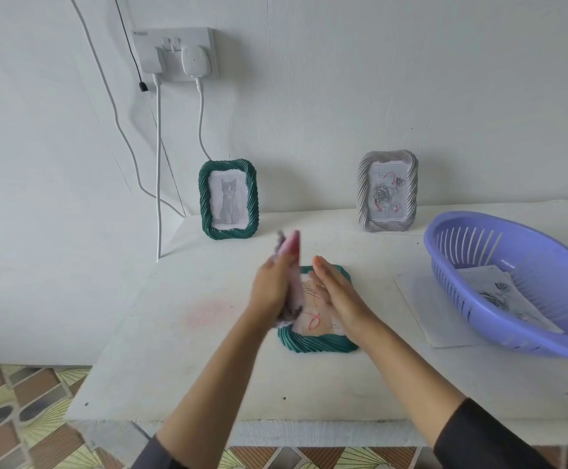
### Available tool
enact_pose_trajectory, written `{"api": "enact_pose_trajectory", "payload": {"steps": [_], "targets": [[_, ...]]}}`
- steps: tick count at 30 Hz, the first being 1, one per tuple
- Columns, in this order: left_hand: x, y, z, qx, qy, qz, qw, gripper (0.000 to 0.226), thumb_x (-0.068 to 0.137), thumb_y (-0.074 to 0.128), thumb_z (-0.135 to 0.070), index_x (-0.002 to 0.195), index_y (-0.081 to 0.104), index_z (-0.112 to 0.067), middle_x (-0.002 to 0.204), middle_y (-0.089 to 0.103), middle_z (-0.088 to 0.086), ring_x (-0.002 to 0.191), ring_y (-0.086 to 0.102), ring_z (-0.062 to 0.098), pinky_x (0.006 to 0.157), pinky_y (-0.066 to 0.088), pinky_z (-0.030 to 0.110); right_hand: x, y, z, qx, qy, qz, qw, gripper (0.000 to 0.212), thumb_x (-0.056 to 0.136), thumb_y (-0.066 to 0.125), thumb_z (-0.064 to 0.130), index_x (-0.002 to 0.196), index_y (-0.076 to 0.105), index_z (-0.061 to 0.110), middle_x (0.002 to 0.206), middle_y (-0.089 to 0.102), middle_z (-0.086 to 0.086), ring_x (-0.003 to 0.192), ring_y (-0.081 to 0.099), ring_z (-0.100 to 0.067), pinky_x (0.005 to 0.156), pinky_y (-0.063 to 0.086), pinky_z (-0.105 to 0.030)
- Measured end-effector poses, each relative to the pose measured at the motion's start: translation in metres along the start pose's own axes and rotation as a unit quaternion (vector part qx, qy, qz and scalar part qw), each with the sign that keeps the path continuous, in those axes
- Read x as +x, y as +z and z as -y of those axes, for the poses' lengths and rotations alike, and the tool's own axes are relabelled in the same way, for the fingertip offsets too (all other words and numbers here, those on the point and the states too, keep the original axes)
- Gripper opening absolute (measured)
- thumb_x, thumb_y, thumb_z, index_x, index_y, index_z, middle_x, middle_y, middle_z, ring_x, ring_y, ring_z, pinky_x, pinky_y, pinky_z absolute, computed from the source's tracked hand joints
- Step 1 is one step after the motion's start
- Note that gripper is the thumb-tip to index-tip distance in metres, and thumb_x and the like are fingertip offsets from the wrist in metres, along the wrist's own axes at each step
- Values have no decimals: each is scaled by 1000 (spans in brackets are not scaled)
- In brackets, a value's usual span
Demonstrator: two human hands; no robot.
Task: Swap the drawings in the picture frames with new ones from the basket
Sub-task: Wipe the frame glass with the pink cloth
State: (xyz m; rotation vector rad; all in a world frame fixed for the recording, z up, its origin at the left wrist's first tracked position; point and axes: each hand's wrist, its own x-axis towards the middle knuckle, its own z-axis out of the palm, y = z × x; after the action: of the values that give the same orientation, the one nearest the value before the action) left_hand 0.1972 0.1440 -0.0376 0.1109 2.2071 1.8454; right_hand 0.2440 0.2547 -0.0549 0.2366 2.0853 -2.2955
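Green and ribbed, the frame (316, 343) lies flat at the centre of the table (174, 367). We judge it light, stiff and quick to slide, so it is better taken by its twisted rim than by its face. The paper drawing (313, 319) inside it looks thin and soft and would likely crease or tear. We would lift it by one edge with a light pinch.

Our left hand (272, 289) grips a blurred pinkish piece (291, 252), held upright at ten o'clock of the frame. We cannot tell whether it is a drawing or a backing. Our right hand (338, 294) is flat, fingers straight and together, resting on the drawing and holding nothing. Fresh drawings (502, 292) lie in the purple basket (461, 238) at three o'clock.
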Motion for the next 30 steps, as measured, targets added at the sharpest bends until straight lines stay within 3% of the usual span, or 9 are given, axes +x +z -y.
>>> {"api": "enact_pose_trajectory", "payload": {"steps": [3, 5, 9, 13, 17, 21, 24, 27, 30], "targets": [[8, 30, 15, -27, -38, 49, 998, 99, 51, 31, -99, 129, 51, -41, 139, 48, 3, 131, 43, 20, 111, 33, 41, 12, 10, -4, 188, 5, 45, 981, 51, 76, 56, 57, 119, 48, 31, 109, 56, 0, 93, 61, -13, 78, 52, -33], [14, 34, 21, -60, -35, 59, 996, 103, 49, 26, -101, 129, 50, -41, 144, 42, -1, 139, 31, 20, 115, 24, 45, 15, 3, -5, 215, 12, -11, 976, 64, 67, 74, 46, 122, 52, 21, 113, 60, -7, 102, 61, -23, 90, 49, -43], [3, 16, 13, -9, 25, -17, 1000, 70, 91, 7, -64, 129, 54, -28, 153, 27, 4, 144, 13, 24, 118, 6, 50, 16, -29, -2, 192, 8, -128, 973, 44, 78, 59, 8, 120, 49, 9, 99, 62, -15, 93, 61, -27, 77, 51, -35], [18, -5, 43, 253, 23, -94, 963, 44, 99, 28, -38, 136, 45, -21, 148, 34, 10, 138, 20, 28, 112, 17, 43, 22, -49, 15, 213, 40, -144, 965, 15, 84, 49, 10, 98, 54, 7, 83, 58, -8, 79, 57, -21, 68, 45, -28], [22, -5, 66, 380, 27, -62, 922, 48, 97, 34, -43, 142, 33, -29, 151, 30, 1, 140, 19, 26, 114, 15, 42, 35, -54, 9, 26, 59, -180, 982, 29, 84, 48, 5, 109, 55, -8, 113, 66, -2, 81, 56, -35, 73, 47, -37], [21, -3, 70, 427, 53, -46, 901, 45, 99, 28, -40, 144, 28, -34, 152, 29, -7, 143, 17, 24, 115, 10, 41, 38, -54, 6, -249, -164, -221, 929, 23, 86, 45, -2, 104, 59, 3, 116, 65, -15, 74, 58, -26, 65, 42, -30], [24, -3, 75, 443, 58, -33, 894, 45, 99, 23, -40, 144, 25, -37, 154, 26, -11, 145, 12, 23, 116, 7, 45, 36, -53, 1, -462, -257, -95, 844, 44, 89, 48, 0, 130, 50, 16, 127, 60, -3, 92, 62, -8, 81, 49, -19], [26, -2, 78, 453, 58, -30, 889, 46, 99, 20, -39, 145, 22, -40, 153, 26, -15, 145, 12, 23, 117, 7, 46, 41, -46, -24, -609, -194, 24, 769, 56, 90, 40, -2, 138, 40, 26, 148, 38, 3, 137, 33, -15, 115, 21, -32], [25, -1, 78, 454, 60, -31, 889, 46, 100, 18, -37, 145, 22, -40, 153, 26, -18, 145, 12, 23, 117, 6, 46, 34, -39, -40, -612, -180, 52, 768, 59, 87, 37, -5, 138, 42, 26, 150, 33, 6, 142, 24, -8, 117, 9, -27]]}}
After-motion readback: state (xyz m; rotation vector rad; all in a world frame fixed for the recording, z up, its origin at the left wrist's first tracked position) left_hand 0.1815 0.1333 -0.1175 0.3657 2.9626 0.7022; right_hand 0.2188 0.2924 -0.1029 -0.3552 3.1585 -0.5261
